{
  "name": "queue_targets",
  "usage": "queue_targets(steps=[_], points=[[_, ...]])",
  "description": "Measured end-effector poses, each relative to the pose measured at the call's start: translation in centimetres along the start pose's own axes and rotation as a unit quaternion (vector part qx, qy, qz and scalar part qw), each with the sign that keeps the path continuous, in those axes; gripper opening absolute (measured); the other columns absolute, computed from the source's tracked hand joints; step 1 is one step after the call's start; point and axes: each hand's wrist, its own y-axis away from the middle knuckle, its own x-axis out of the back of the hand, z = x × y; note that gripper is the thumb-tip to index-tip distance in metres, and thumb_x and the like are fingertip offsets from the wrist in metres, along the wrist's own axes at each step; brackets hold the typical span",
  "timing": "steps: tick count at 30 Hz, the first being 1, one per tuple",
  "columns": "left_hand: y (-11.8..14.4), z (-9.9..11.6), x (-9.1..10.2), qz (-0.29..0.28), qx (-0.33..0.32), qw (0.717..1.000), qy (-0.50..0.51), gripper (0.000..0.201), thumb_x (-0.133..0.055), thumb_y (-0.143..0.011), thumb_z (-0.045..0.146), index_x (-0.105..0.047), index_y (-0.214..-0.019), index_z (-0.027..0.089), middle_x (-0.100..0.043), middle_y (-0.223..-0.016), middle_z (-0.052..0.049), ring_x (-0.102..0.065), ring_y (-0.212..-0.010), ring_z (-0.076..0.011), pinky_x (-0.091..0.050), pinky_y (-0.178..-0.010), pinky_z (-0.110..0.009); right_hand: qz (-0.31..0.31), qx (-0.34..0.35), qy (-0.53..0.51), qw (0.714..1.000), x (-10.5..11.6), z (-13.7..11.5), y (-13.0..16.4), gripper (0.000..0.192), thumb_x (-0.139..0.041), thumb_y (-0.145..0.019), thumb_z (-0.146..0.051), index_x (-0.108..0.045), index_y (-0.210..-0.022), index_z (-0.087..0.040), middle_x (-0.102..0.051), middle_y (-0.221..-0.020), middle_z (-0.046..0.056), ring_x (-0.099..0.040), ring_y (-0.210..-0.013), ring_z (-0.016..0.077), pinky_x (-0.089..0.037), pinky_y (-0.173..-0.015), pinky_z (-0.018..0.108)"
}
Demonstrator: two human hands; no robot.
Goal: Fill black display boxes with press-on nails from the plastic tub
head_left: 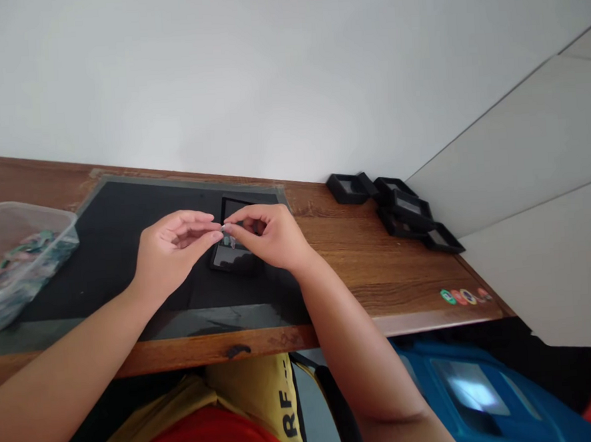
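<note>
My left hand (174,245) and my right hand (271,232) meet fingertip to fingertip over a dark mat (140,217). Between their thumbs and forefingers is a small whitish piece (224,228), too small to name, pinched by both hands. Right beneath it lies a black box (221,269) with a glossy dark surface, partly covered by my right hand. Small pale and greenish bits (229,241) show at the box's middle, just under my fingers.
At the left stands a clear plastic tub (62,215) full of small greenish and pinkish packets. Several black boxes (407,206) are clustered at the back right, near the wall. Round stickers (468,296) mark the wooden table's (347,251) front right. Below the edge is a blue container (424,366).
</note>
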Motion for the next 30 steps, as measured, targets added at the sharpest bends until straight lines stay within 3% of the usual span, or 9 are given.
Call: queue_targets(steps=[6, 12, 20, 24, 25, 27, 30], points=[[0.0, 0.1, -0.1, -0.026, -0.013, 0.998, 0.047, 0.034, -0.093, -0.07, 0.031, -0.075, -0.096, 0.017, -0.082, -0.089, -0.007, -0.08, -0.083, -0.0205, -0.068, -0.08, -0.032, -0.001, -0.025, -0.096, 0.995, -0.7, -0.1, 0.1, 0.029, -0.076, -0.091, -0.04, -0.085, -0.102, -0.015, -0.064, -0.067, -0.001, -0.045, -0.057, 0.0083, -0.035, -0.054, 0.024], [-0.2, 0.3, -0.2, -0.036, 0.028, 0.998, 0.04, 0.036, -0.094, -0.069, 0.034, -0.075, -0.095, 0.017, -0.082, -0.086, -0.007, -0.079, -0.079, -0.0202, -0.067, -0.077, -0.031, -0.003, -0.024, -0.126, 0.992, -1.2, 0.5, 0.1, 0.028, -0.076, -0.091, -0.039, -0.086, -0.105, -0.017, -0.075, -0.08, 0.005, -0.053, -0.063, 0.0103, -0.042, -0.058, 0.026], [-0.7, -0.5, -0.1, -0.041, 0.063, 0.995, 0.062, 0.035, -0.093, -0.068, 0.037, -0.075, -0.092, 0.018, -0.079, -0.085, -0.006, -0.076, -0.08, -0.0194, -0.064, -0.081, -0.032, -0.005, 0.013, -0.028, 1.0, -1.0, 0.4, 0.2, 0.025, -0.069, -0.095, -0.033, -0.086, -0.105, -0.018, -0.075, -0.078, 0.003, -0.055, -0.065, 0.0108, -0.041, -0.061, 0.026], [-0.6, -0.7, 0.2, -0.044, 0.037, 0.998, -0.013, 0.032, -0.086, -0.076, 0.045, -0.077, -0.092, 0.019, -0.078, -0.086, -0.007, -0.073, -0.079, -0.0195, -0.06, -0.072, -0.03, -0.016, 0.012, 0.054, 0.998, -0.5, 0.3, 0.2, 0.021, -0.07, -0.094, -0.031, -0.085, -0.103, -0.019, -0.07, -0.072, 0.0, -0.054, -0.065, 0.0107, -0.037, -0.062, 0.025], [-0.7, -0.5, 0.6, -0.061, 0.015, 0.997, -0.05, 0.029, -0.082, -0.079, 0.046, -0.077, -0.092, 0.02, -0.077, -0.085, -0.006, -0.071, -0.076, -0.0187, -0.057, -0.068, -0.028, -0.018, 0.011, 0.062, 0.998, -0.4, 0.2, 0.2, 0.02, -0.071, -0.095, -0.031, -0.085, -0.103, -0.019, -0.071, -0.074, 0.0, -0.054, -0.066, 0.0107, -0.037, -0.062, 0.025], [-0.9, 0.0, 1.5, -0.155, -0.03, 0.977, -0.145, 0.022, -0.077, -0.084, 0.045, -0.077, -0.088, 0.023, -0.074, -0.077, -0.003, -0.065, -0.066, -0.0164, -0.05, -0.061, -0.027, -0.017, 0.005, 0.066, 0.998, 0.0, -0.1, 0.1, 0.023, -0.07, -0.097, -0.037, -0.084, -0.1, -0.018, -0.072, -0.077, 0.001, -0.053, -0.065, 0.0104, -0.037, -0.063, 0.025], [-1.7, 0.7, 3.4, -0.315, -0.047, 0.902, -0.292, 0.02, -0.077, -0.081, 0.045, -0.075, -0.075, 0.026, -0.064, -0.061, 0.002, -0.053, -0.052, -0.0137, -0.038, -0.053, -0.027, -0.005, 0.003, 0.066, 0.998, 0.6, -0.5, 0.1, 0.042, -0.059, -0.104, -0.05, -0.081, -0.092, -0.017, -0.068, -0.072, 0.001, -0.05, -0.063, 0.0101, -0.035, -0.063, 0.026]])
